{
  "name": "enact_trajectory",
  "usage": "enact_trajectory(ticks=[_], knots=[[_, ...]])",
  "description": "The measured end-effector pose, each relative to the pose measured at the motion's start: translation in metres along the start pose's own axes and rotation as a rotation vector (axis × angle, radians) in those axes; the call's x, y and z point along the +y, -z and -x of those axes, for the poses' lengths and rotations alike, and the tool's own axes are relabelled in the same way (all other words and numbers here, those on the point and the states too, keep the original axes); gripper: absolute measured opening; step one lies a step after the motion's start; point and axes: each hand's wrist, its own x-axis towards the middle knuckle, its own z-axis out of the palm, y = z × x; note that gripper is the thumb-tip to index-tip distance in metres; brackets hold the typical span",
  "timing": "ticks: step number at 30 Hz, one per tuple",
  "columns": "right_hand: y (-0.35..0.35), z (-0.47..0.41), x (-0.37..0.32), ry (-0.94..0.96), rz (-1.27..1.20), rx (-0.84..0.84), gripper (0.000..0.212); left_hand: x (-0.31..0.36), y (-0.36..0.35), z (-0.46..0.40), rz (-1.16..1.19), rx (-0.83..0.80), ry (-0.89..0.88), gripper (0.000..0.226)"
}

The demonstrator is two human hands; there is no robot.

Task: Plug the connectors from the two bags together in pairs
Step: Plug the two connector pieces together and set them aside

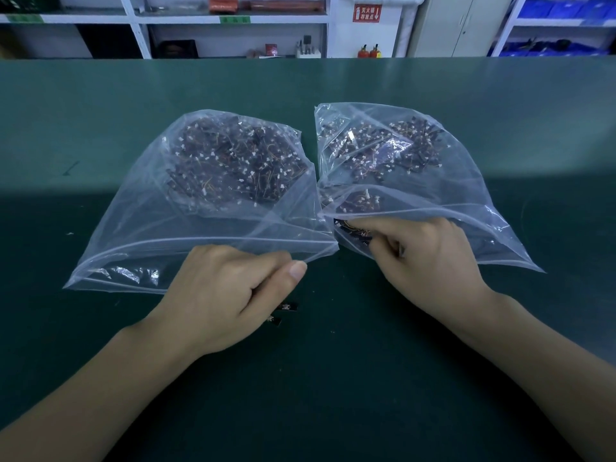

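Green tabletop (pixel 100 105) carries two clear zip bags side by side, edges touching at mid-frame. Landmark: the left bag (pixel 140 228).

Left bag lies flat with its mouth toward the person; a dense heap of dark connectors (pixel 233 161) with white plugs and thin orange wires fills its far half. Left hand (pixel 226 295) is at the near right corner of this bag's mouth, fingers curled, thumb and forefinger pinching the plastic rim. Two small black connector pieces (pixel 283 311) lie on the tabletop just beyond that hand's knuckles, near side of the left bag, partly hidden by the hand.

Right bag (pixel 466 195) sits directly right of the left bag and holds a similar heap (pixel 393 151). Right hand (pixel 430 258) is at its mouth, fingers curled in under the plastic onto a few connectors; the exact grip is hidden by the fingers.

Behind the left bag, past the tabletop's far edge: white shelving (pixel 233 18), a red sign (pixel 366 13), two red extinguishers (pixel 369 51), blue bins (pixel 560 10).
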Motion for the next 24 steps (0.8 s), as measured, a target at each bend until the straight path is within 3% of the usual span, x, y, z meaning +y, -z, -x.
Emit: enact_trajectory(ticks=[4,8,14,24], knots=[[-0.001,0.003,-0.003,0.056,-0.097,0.021,0.029,0.002,0.002,-0.002,-0.053,-0.199,-0.023,0.038],[-0.002,0.004,-0.008,0.113,-0.180,0.028,0.020,0.003,0.001,-0.003,-0.121,-0.332,-0.040,0.034],[-0.006,0.006,-0.010,0.101,-0.248,0.025,0.024,0.005,0.004,-0.004,-0.057,-0.387,-0.005,0.012],[-0.007,0.008,-0.011,0.185,-0.310,-0.012,0.024,0.012,0.007,-0.007,-0.045,-0.383,-0.077,0.007]])
